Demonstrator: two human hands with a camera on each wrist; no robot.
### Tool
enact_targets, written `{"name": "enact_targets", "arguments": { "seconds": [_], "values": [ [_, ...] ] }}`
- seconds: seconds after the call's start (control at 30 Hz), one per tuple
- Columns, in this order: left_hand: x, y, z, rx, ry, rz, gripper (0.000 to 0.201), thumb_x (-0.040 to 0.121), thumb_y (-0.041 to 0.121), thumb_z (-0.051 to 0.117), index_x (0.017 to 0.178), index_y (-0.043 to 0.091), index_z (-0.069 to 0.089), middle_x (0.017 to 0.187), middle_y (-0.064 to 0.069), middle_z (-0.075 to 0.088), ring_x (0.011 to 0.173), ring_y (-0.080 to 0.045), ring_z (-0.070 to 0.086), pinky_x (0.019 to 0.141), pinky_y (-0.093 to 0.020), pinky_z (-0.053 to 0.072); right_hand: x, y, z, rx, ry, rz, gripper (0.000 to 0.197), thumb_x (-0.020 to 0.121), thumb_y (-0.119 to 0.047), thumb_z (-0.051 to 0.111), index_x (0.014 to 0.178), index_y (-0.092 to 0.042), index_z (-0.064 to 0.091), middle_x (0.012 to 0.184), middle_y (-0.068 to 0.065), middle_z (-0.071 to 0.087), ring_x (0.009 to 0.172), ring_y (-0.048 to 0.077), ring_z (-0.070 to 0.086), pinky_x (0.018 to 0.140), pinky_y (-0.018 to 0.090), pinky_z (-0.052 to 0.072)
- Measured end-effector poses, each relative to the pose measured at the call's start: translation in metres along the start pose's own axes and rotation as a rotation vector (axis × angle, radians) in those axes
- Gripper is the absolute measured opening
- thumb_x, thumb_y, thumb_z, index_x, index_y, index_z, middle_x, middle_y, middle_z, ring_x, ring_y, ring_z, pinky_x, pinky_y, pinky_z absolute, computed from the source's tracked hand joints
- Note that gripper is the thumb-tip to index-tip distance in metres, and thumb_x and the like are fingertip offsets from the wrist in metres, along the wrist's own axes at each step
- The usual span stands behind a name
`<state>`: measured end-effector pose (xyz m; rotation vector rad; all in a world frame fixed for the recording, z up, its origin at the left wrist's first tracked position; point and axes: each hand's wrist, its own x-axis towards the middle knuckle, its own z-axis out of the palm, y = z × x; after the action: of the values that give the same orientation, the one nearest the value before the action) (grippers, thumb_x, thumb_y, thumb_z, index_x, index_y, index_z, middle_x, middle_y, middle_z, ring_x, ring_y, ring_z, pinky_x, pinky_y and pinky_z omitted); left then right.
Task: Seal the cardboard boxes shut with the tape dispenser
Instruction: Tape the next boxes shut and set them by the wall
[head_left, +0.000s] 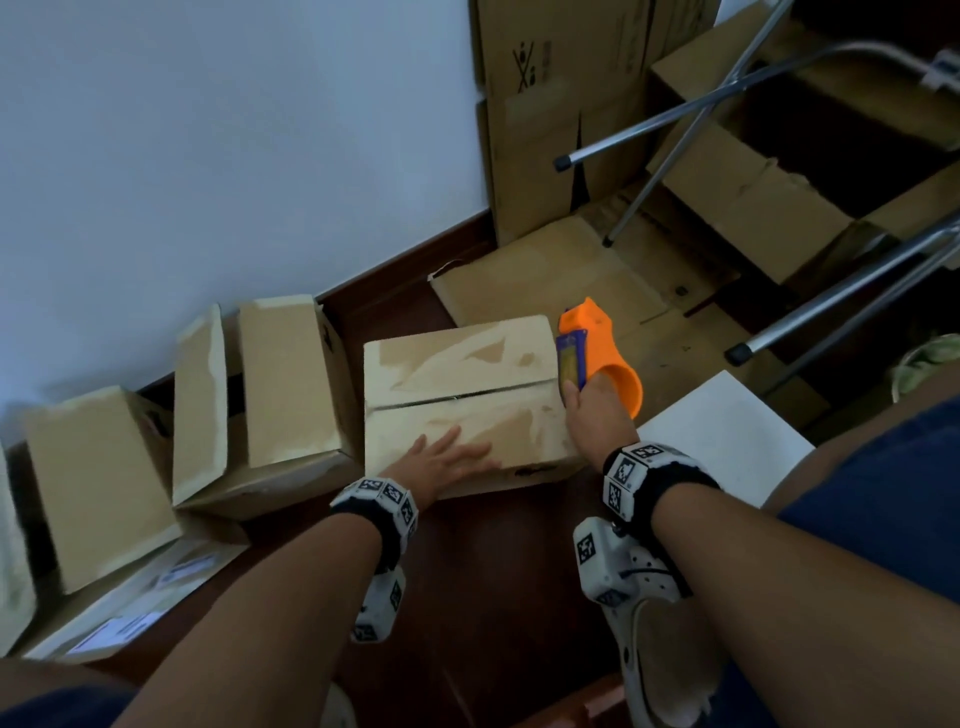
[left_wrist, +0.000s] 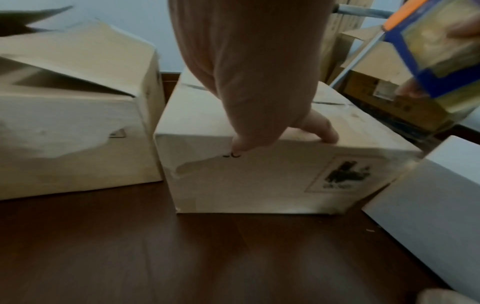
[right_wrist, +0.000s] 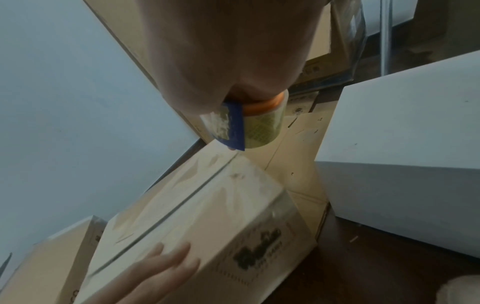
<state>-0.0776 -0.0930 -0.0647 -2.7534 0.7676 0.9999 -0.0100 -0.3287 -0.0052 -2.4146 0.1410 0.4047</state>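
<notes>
A closed cardboard box sits on the dark floor, its two top flaps meeting at an untaped seam. My left hand lies flat on the near flap, fingers straight. My right hand grips the orange tape dispenser at the box's right edge, by the seam's end. Its blue plate and clear tape roll face the box.
An open box with raised flaps stands just left, another box beyond it. A white box sits to the right. Flattened cardboard and metal chair legs lie behind. My shoe rests below.
</notes>
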Motion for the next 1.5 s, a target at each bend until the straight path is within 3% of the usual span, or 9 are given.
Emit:
{"name": "enact_targets", "arguments": {
  "seconds": [0.23, 0.37, 0.5, 0.7, 0.9, 1.03, 1.17, 1.37, 1.5],
  "values": [
    [-0.020, -0.035, -0.032, -0.067, 0.061, -0.215, 0.073, 0.085, -0.003, 0.054, 0.143, 0.034, 0.030, 0.147, 0.001, 0.030, 0.129, -0.024, 0.043, 0.107, -0.041, 0.036, -0.002, 0.005, 0.006, 0.013, -0.015, 0.028, 0.032, 0.103, -0.033, 0.034, 0.101, -0.003, 0.044, 0.063, 0.004, 0.045, 0.061, 0.026, 0.050, 0.055, 0.036, 0.040],
    [0.015, 0.011, -0.037, -0.212, 0.046, -0.311, 0.082, 0.089, 0.022, 0.063, 0.151, 0.031, 0.010, 0.161, 0.007, -0.002, 0.147, -0.024, 0.009, 0.114, -0.059, 0.018, -0.002, 0.000, 0.009, 0.052, -0.050, 0.070, 0.036, 0.104, -0.031, 0.032, 0.112, 0.000, 0.048, 0.077, 0.009, 0.054, 0.065, 0.022, 0.054, 0.057, 0.036, 0.045],
    [0.035, 0.033, -0.036, -0.155, -0.021, -0.274, 0.100, 0.090, 0.005, 0.057, 0.147, 0.039, -0.018, 0.154, 0.015, -0.028, 0.146, -0.034, -0.015, 0.105, -0.072, 0.019, -0.002, 0.000, 0.008, 0.161, 0.042, -0.069, 0.046, 0.101, -0.025, 0.039, 0.141, -0.003, 0.035, 0.134, 0.021, 0.047, 0.121, 0.032, 0.048, 0.101, 0.039, 0.040],
    [0.021, 0.021, -0.033, 0.032, -0.052, -0.129, 0.098, 0.093, -0.002, 0.046, 0.145, 0.045, -0.021, 0.151, 0.023, -0.032, 0.145, -0.039, -0.009, 0.101, -0.069, 0.032, 0.007, 0.012, 0.008, -0.024, -0.097, 0.068, 0.036, 0.104, -0.032, 0.029, 0.106, -0.001, 0.047, 0.069, 0.006, 0.047, 0.068, 0.027, 0.053, 0.054, 0.030, 0.038],
    [0.012, 0.026, -0.026, 0.138, -0.074, -0.040, 0.095, 0.094, -0.004, 0.040, 0.143, 0.050, -0.021, 0.149, 0.025, -0.033, 0.146, -0.040, -0.004, 0.104, -0.060, 0.038, 0.002, 0.007, 0.010, -0.033, -0.063, 0.039, 0.035, 0.104, -0.032, 0.031, 0.084, -0.007, 0.045, 0.065, 0.009, 0.049, 0.060, 0.026, 0.051, 0.054, 0.033, 0.041],
    [0.004, 0.036, -0.022, 0.166, -0.105, 0.017, 0.098, 0.092, -0.010, 0.036, 0.141, 0.053, -0.022, 0.150, 0.027, -0.030, 0.146, -0.037, -0.006, 0.108, -0.056, 0.034, -0.008, -0.001, 0.009, 0.054, -0.002, -0.063, 0.039, 0.102, -0.025, 0.039, 0.130, 0.003, 0.043, 0.119, 0.021, 0.059, 0.106, 0.034, 0.059, 0.092, 0.043, 0.049],
    [-0.010, 0.028, -0.023, 0.206, -0.170, 0.102, 0.093, 0.095, -0.005, 0.036, 0.141, 0.055, -0.018, 0.150, 0.030, -0.027, 0.146, -0.033, -0.012, 0.113, -0.054, 0.028, -0.014, -0.002, 0.009, 0.004, -0.107, -0.004, 0.033, 0.105, -0.027, 0.029, 0.116, -0.002, 0.047, 0.087, 0.008, 0.053, 0.070, 0.022, 0.052, 0.059, 0.030, 0.041],
    [-0.013, 0.008, -0.034, 0.222, -0.226, 0.188, 0.089, 0.094, -0.009, 0.037, 0.146, 0.052, -0.001, 0.153, 0.033, -0.012, 0.147, -0.027, -0.010, 0.098, -0.045, 0.047, -0.011, 0.007, 0.005, 0.032, -0.002, -0.021, 0.031, 0.102, -0.031, 0.038, 0.098, -0.003, 0.052, 0.078, 0.008, 0.050, 0.071, 0.022, 0.050, 0.069, 0.034, 0.041],
    [-0.001, 0.004, -0.021, -0.086, -0.013, 0.124, 0.055, 0.100, 0.016, 0.043, 0.148, 0.038, 0.028, 0.156, 0.023, 0.007, 0.147, -0.018, 0.016, 0.114, -0.038, 0.029, 0.002, 0.010, 0.003, 0.017, 0.004, -0.003, 0.032, 0.102, -0.029, 0.039, 0.105, -0.001, 0.053, 0.085, 0.014, 0.061, 0.078, 0.027, 0.061, 0.075, 0.040, 0.049]
  ]
}}
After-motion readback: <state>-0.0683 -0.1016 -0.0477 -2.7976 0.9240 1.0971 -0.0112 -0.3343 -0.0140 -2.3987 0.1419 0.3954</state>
